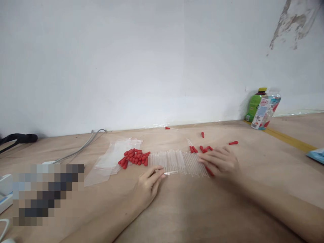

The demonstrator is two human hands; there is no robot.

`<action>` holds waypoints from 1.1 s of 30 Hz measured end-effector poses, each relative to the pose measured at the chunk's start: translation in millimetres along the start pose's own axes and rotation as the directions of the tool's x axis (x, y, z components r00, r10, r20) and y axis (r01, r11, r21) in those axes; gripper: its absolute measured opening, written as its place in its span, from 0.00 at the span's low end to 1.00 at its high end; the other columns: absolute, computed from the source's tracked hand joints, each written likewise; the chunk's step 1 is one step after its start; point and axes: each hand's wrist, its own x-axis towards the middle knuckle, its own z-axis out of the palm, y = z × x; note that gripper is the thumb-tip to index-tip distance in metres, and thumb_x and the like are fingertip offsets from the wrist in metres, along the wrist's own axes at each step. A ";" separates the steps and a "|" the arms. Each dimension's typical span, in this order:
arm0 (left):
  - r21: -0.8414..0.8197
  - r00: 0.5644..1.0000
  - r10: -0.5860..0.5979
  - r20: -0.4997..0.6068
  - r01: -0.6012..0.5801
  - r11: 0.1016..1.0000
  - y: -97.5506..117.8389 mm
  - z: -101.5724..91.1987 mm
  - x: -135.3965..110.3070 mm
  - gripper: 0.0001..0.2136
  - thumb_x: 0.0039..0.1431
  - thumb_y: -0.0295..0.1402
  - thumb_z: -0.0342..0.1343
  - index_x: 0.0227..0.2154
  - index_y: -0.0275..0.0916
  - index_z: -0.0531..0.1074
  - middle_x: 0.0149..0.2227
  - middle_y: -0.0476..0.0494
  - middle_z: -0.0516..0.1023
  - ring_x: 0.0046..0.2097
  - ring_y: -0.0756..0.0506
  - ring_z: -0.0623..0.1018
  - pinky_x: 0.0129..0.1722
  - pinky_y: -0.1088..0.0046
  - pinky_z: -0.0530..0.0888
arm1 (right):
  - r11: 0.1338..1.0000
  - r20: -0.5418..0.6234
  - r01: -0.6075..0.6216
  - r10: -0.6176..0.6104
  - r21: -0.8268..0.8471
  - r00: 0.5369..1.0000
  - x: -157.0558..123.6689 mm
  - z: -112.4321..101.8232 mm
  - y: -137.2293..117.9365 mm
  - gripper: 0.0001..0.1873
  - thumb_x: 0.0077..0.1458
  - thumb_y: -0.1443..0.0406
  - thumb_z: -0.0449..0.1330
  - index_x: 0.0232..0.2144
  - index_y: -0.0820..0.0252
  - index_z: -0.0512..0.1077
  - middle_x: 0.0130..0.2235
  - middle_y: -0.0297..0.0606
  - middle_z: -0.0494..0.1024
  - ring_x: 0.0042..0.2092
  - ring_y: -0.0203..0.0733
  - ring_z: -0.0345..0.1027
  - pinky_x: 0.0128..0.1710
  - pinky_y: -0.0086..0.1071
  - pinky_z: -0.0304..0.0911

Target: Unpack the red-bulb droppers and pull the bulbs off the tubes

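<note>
My left hand (150, 184) is closed in a pinch on one end of a clear glass dropper tube (172, 172), which points right, just in front of a row of similar tubes (174, 161) laid side by side. At the row's right end, my right hand (221, 161) reaches over the tubes with its fingers stretched out; its fingertips are slightly blurred, and no held thing shows. Red rubber bulbs (204, 148) lie beside and behind that hand, and another red bulb (210, 171) is partly under it. A pile of red rubber bulbs (135, 157) touches the row's left end.
Clear plastic bags (103, 165) lie under and left of the pile. Farther back are a red-bulbed dropper (167, 128) and stray bulbs (233, 143). Two bottles (264, 111) stand by the wall at right. A grey cable (83, 146) runs along the left.
</note>
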 end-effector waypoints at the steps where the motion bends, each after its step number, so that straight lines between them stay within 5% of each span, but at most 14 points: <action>1: 0.017 1.000 -0.021 0.002 0.021 1.000 -0.4 1.1 1.5 0.11 0.58 0.25 0.46 0.42 0.37 0.69 0.37 0.42 0.70 0.31 0.52 0.72 0.30 0.76 0.73 | 0.995 0.018 -0.093 0.092 0.042 0.996 4.3 0.0 9.1 0.08 0.53 0.62 0.56 0.32 0.54 0.74 0.30 0.34 0.77 0.31 0.35 0.68 0.34 0.32 0.57; 5: 0.071 1.000 0.010 0.022 -0.012 0.997 4.6 10.9 17.2 0.17 0.58 0.21 0.40 0.49 0.35 0.64 0.35 0.42 0.65 0.32 0.51 0.68 0.31 0.75 0.72 | 0.890 0.078 -0.455 0.451 0.031 0.889 12.1 1.9 54.0 0.16 0.54 0.58 0.51 0.35 0.58 0.74 0.31 0.39 0.73 0.33 0.39 0.67 0.33 0.32 0.61; 8: 0.091 0.995 0.088 0.044 -0.091 0.992 10.8 23.1 34.2 0.18 0.57 0.21 0.41 0.50 0.36 0.62 0.33 0.43 0.67 0.34 0.49 0.69 0.33 0.74 0.72 | 0.755 0.089 -0.651 0.656 -0.080 0.750 6.2 3.2 83.1 0.18 0.52 0.59 0.50 0.40 0.63 0.72 0.33 0.42 0.73 0.33 0.41 0.66 0.34 0.34 0.61; 13: 0.158 0.966 0.237 0.099 -0.251 0.955 17.5 50.9 58.7 0.14 0.57 0.20 0.38 0.40 0.35 0.66 0.31 0.43 0.70 0.34 0.48 0.70 0.34 0.72 0.71 | 0.642 0.109 -0.760 0.766 -0.102 0.633 -8.5 6.4 97.5 0.17 0.46 0.62 0.53 0.39 0.65 0.69 0.31 0.41 0.74 0.29 0.40 0.66 0.30 0.32 0.60; 18: 0.222 0.946 0.233 0.224 -0.283 0.933 22.3 69.9 67.4 0.11 0.56 0.20 0.40 0.34 0.35 0.67 0.27 0.44 0.69 0.32 0.45 0.69 0.32 0.70 0.71 | 0.619 0.198 -0.779 0.780 -0.101 0.594 -11.7 11.2 90.6 0.12 0.44 0.59 0.56 0.30 0.60 0.70 0.28 0.38 0.75 0.29 0.39 0.67 0.29 0.30 0.60; 24: 0.058 0.956 0.181 0.229 -0.199 0.978 28.2 73.7 63.7 0.14 0.57 0.28 0.46 0.45 0.29 0.64 0.31 0.41 0.73 0.36 0.44 0.70 0.38 0.69 0.71 | 0.584 0.234 -0.802 0.803 -0.123 0.549 -13.0 14.0 91.5 0.12 0.44 0.57 0.57 0.28 0.60 0.69 0.30 0.38 0.76 0.30 0.38 0.68 0.29 0.29 0.61; 33: -0.004 0.978 0.078 0.194 -0.078 0.997 27.5 45.9 47.4 0.17 0.56 0.35 0.51 0.47 0.35 0.66 0.47 0.38 0.71 0.48 0.41 0.67 0.47 0.59 0.68 | 0.596 0.263 -0.775 0.798 -0.210 0.543 -13.2 7.9 89.3 0.18 0.50 0.53 0.50 0.27 0.57 0.73 0.26 0.35 0.76 0.29 0.41 0.68 0.26 0.30 0.56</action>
